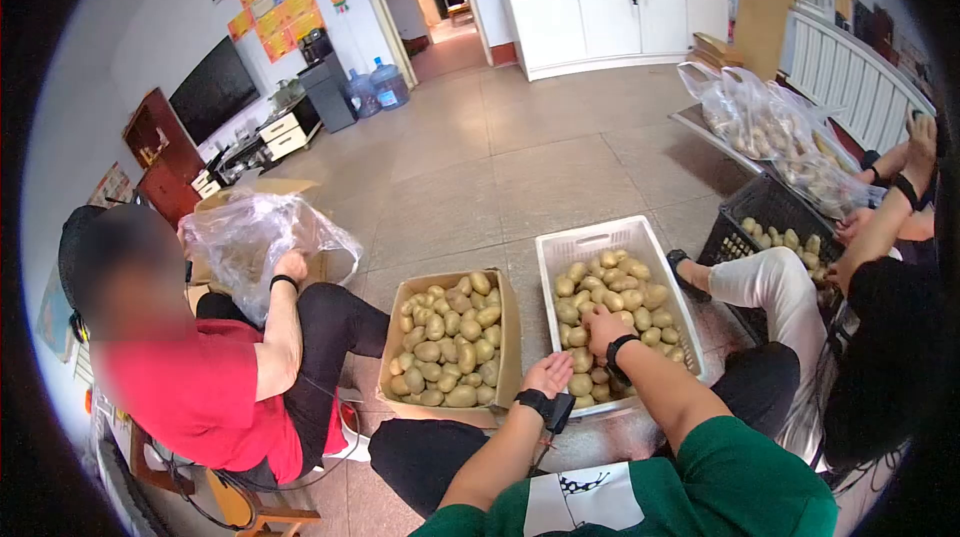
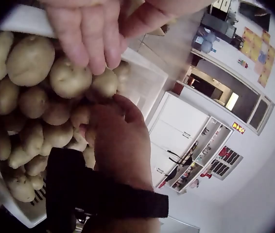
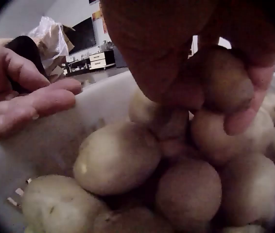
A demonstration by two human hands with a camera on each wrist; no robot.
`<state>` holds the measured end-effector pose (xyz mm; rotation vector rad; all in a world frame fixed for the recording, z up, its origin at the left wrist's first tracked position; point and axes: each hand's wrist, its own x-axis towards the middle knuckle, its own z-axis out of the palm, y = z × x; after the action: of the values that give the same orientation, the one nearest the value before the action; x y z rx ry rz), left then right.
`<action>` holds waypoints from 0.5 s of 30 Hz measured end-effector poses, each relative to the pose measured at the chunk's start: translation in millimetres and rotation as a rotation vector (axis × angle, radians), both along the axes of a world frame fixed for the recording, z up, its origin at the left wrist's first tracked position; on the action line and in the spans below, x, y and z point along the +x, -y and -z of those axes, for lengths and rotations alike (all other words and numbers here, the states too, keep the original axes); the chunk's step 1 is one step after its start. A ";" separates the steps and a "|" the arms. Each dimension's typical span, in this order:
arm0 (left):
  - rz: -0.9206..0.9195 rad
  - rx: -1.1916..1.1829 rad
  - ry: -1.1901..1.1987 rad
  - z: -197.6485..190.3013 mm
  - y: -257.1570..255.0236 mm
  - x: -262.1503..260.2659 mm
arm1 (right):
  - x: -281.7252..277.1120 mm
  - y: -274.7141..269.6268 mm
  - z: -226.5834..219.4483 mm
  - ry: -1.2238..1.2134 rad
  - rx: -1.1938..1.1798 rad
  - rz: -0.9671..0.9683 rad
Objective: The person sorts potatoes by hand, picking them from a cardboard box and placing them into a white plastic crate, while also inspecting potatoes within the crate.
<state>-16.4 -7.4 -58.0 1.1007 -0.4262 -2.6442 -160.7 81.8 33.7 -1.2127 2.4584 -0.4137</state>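
A white plastic crate (image 1: 690, 342) full of potatoes (image 1: 625, 282) stands before the wearer. Over its potatoes, my right hand (image 1: 606, 329) reaches down; in the right wrist view its fingers are curled round one potato (image 3: 225, 80). My left hand (image 1: 550, 375) is at the crate's near left edge, palm up with fingers extended, holding nothing. The left wrist view shows the left fingers (image 2: 91, 36) above the potatoes, with the right hand (image 2: 120, 141) beyond. Left of the crate is a cardboard box (image 1: 508, 337) filled with potatoes.
At left, a person in red (image 1: 200, 387) holds a clear plastic bag (image 1: 250, 237). On the right, another person's leg (image 1: 765, 287) is beside a black crate (image 1: 745, 207) of potatoes; filled plastic bags (image 1: 770, 132) lie behind. White cabinets (image 1: 610, 22) line the far wall.
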 end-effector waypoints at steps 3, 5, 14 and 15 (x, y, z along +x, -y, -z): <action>0.000 -0.083 0.036 -2.6 -3.1 -1.4 | -0.2 -10.4 27.8 -0.084 -0.079 -0.021; 0.012 -0.094 0.024 -7.2 -7.2 0.2 | 3.0 -20.9 23.0 -0.124 -0.113 -0.072; 0.014 -0.161 0.058 -2.5 -23.9 0.7 | 8.9 -63.9 27.0 -0.009 -0.298 -0.029; 0.028 -0.169 0.061 -0.4 -24.2 0.4 | 11.2 -67.8 26.6 -0.016 -0.317 -0.028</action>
<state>-16.1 16.9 -57.6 1.1313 -0.6679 -2.5484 -149.5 149.6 7.1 -1.3729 2.4502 -0.8134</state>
